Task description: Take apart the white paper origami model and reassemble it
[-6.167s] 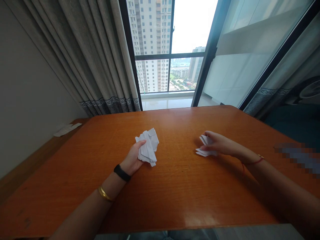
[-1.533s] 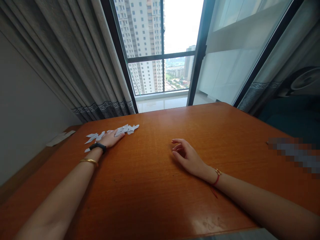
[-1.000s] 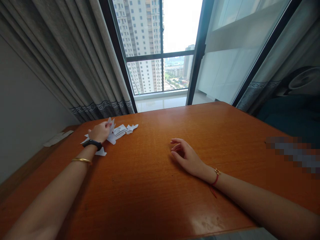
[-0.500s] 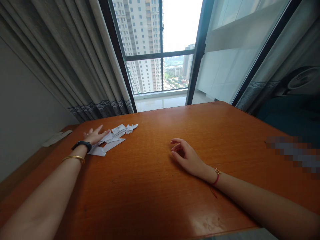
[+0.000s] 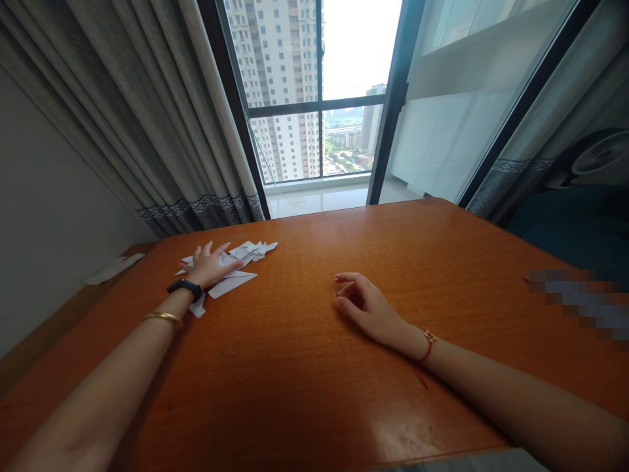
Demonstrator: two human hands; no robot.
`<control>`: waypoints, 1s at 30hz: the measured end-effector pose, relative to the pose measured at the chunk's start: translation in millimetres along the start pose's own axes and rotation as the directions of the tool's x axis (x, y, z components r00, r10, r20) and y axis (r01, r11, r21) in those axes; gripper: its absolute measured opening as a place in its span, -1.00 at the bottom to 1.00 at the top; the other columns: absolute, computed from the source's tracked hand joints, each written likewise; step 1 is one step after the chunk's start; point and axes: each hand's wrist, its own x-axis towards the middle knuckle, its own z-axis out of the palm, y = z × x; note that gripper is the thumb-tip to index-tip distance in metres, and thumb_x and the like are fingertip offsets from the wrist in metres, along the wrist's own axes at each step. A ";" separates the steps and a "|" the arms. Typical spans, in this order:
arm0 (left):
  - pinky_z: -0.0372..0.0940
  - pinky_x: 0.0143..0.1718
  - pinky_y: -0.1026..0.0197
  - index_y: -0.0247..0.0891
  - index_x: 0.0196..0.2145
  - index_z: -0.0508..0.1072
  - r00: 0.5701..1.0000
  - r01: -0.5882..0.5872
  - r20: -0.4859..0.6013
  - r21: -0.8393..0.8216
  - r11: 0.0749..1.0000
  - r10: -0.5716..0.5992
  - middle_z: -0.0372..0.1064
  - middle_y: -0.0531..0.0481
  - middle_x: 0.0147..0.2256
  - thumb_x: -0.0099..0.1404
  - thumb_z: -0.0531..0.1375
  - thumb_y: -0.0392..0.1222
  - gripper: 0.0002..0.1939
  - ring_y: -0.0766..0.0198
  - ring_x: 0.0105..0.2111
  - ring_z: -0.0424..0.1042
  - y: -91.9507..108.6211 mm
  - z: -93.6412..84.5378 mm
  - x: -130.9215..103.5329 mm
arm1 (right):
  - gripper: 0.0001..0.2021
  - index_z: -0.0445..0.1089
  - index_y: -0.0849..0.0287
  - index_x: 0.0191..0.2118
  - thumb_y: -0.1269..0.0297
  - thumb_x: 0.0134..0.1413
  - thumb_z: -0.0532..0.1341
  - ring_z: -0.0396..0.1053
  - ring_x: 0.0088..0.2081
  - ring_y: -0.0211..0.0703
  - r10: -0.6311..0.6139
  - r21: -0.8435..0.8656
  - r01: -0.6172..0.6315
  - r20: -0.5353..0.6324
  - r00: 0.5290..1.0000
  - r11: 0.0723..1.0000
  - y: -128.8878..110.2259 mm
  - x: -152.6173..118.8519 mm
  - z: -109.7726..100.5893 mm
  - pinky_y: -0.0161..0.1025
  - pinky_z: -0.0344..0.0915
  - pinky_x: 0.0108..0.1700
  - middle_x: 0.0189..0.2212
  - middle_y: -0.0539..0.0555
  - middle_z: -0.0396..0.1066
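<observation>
Several folded white papers [image 5: 232, 284] lie in a loose pile on the left part of the wooden table [image 5: 295, 367]. My left hand [image 5: 209, 263] rests over the pile with its fingers spread, covering part of it. Small pointed paper folds [image 5: 265, 249] stick out at the pile's right end, and other bits show left of and below the hand. My right hand [image 5: 366, 305] lies on the bare wood near the middle, its fingers loosely curled and apart, with nothing in them.
A pale flat strip [image 5: 115, 269] lies at the table's left edge. A blurred-out item [image 5: 580, 298] is at the right edge. Beyond the table are a grey curtain [image 5: 196, 131], a glass door and, at right, a fan [image 5: 602, 154].
My left hand has shifted right over the papers, and the pile has slid slightly right, bunching closer together. My right hand has stayed in place.
</observation>
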 end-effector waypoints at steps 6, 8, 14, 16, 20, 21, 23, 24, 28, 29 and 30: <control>-0.37 0.06 -0.60 0.16 0.26 0.10 0.971 -0.211 0.106 -0.033 0.977 0.213 -0.08 -0.06 0.32 0.12 0.00 0.45 -0.20 -0.42 0.26 -0.16 29.6 1.3 -6.0 | -0.66 0.23 0.15 0.03 0.40 0.11 0.15 0.39 -0.21 -0.18 -0.008 -0.009 0.008 0.003 1.000 1.000 -1.1 -0.6 -1.0 -0.13 0.34 -0.08 -0.18 0.10 0.40; -0.30 0.08 -0.56 0.11 0.23 0.18 0.975 -0.186 0.114 -0.044 0.981 0.190 0.08 -0.12 0.26 0.19 -0.05 0.41 -0.27 -0.35 0.20 0.05 32.9 2.4 -1.7 | -0.67 0.23 0.14 0.02 0.40 0.11 0.15 0.39 -0.20 -0.17 -0.011 -0.017 0.011 0.003 1.000 1.000 -1.5 -1.0 -1.2 -0.12 0.34 -0.07 -0.17 0.10 0.39; -0.14 0.13 -0.44 -0.05 0.00 0.46 0.992 -0.123 0.024 -0.027 0.992 0.123 0.17 -0.14 0.21 0.23 -0.02 0.31 -0.42 -0.26 0.17 0.13 25.1 -2.9 1.1 | -0.67 0.24 0.15 0.01 0.40 0.10 0.15 0.39 -0.20 -0.18 -0.011 -0.022 0.011 0.012 1.000 1.000 -3.5 -0.7 -0.8 -0.13 0.33 -0.07 -0.19 0.09 0.39; -0.20 0.12 -0.49 -0.01 0.07 0.40 0.988 -0.153 -0.031 -0.016 0.988 0.152 0.04 -0.10 0.28 0.22 -0.01 0.33 -0.40 -0.30 0.25 -0.06 28.9 -4.5 -2.3 | -0.68 0.24 0.15 0.01 0.39 0.10 0.15 0.38 -0.21 -0.18 -0.004 -0.025 0.005 0.024 1.000 1.000 -4.5 -0.6 -1.0 -0.14 0.33 -0.09 -0.19 0.09 0.39; -0.33 0.10 -0.56 0.07 0.25 0.15 0.966 -0.259 -0.027 -0.058 0.964 0.257 -0.02 -0.07 0.30 0.25 -0.03 0.32 -0.33 -0.31 0.28 -0.15 56.8 -2.2 -5.5 | -0.69 0.25 0.15 0.00 0.38 0.11 0.15 0.38 -0.24 -0.19 0.002 -0.013 -0.002 0.040 0.999 1.000 -6.0 -0.5 -1.8 -0.16 0.34 -0.13 -0.21 0.08 0.38; -0.34 0.11 -0.54 0.04 0.25 0.16 0.963 -0.269 -0.007 -0.070 0.961 0.269 0.08 -0.11 0.27 0.27 -0.04 0.29 -0.35 -0.28 0.26 -0.06 65.5 -1.0 -5.4 | -0.70 0.25 0.15 0.00 0.38 0.11 0.14 0.37 -0.26 -0.20 0.009 -0.009 -0.009 0.045 0.999 1.000 -6.3 -0.5 -2.0 -0.17 0.34 -0.15 -0.22 0.08 0.38; -0.34 0.13 -0.52 -0.02 0.16 0.30 0.957 -0.288 0.009 -0.083 0.954 0.290 0.23 -0.14 0.18 0.28 -0.02 0.22 -0.43 -0.21 0.18 0.12 80.8 0.8 -5.9 | -0.71 0.26 0.16 -0.01 0.37 0.12 0.13 0.37 -0.29 -0.21 0.029 -0.003 -0.028 0.055 0.998 1.000 -6.9 -0.5 -2.3 -0.19 0.34 -0.20 -0.24 0.08 0.38; -0.35 0.14 -0.51 -0.04 0.10 0.36 0.952 -0.303 0.008 -0.086 0.949 0.305 0.28 -0.14 0.14 0.28 0.00 0.18 -0.48 -0.18 0.15 0.18 86.2 1.1 -7.3 | -0.71 0.26 0.16 -0.01 0.37 0.12 0.13 0.36 -0.30 -0.21 0.039 -0.003 -0.039 0.057 0.998 0.999 -7.1 -0.6 -2.5 -0.20 0.34 -0.22 -0.25 0.08 0.38; -0.36 0.18 -0.47 -0.09 -0.10 0.48 0.933 -0.360 -0.013 -0.082 0.929 0.361 0.38 -0.11 0.04 0.27 0.04 -0.03 -0.67 -0.09 0.08 0.26 86.9 -3.0 -22.1 | -0.72 0.27 0.16 -0.02 0.35 0.13 0.13 0.35 -0.32 -0.21 0.055 -0.006 -0.055 0.057 0.997 0.998 -6.7 -1.2 -2.8 -0.21 0.34 -0.26 -0.29 0.06 0.37; -0.35 0.18 -0.46 -0.10 -0.12 0.49 0.930 -0.368 -0.017 -0.077 0.927 0.368 0.40 -0.10 0.02 0.26 0.05 -0.08 -0.69 -0.08 0.08 0.27 82.2 -5.3 -27.2 | -0.73 0.27 0.16 -0.02 0.34 0.13 0.13 0.35 -0.33 -0.21 0.054 -0.008 -0.053 0.061 0.997 0.999 -6.3 -1.3 -2.7 -0.21 0.33 -0.26 -0.31 0.05 0.37; -0.35 0.18 -0.46 -0.09 -0.14 0.50 0.928 -0.372 -0.020 -0.072 0.925 0.372 0.41 -0.09 0.01 0.25 0.05 -0.12 -0.70 -0.08 0.08 0.27 76.3 -7.9 -32.1 | -0.73 0.27 0.16 -0.03 0.34 0.13 0.13 0.34 -0.34 -0.21 0.050 -0.010 -0.050 0.065 0.997 0.999 -5.9 -1.4 -2.6 -0.21 0.33 -0.26 -0.32 0.05 0.37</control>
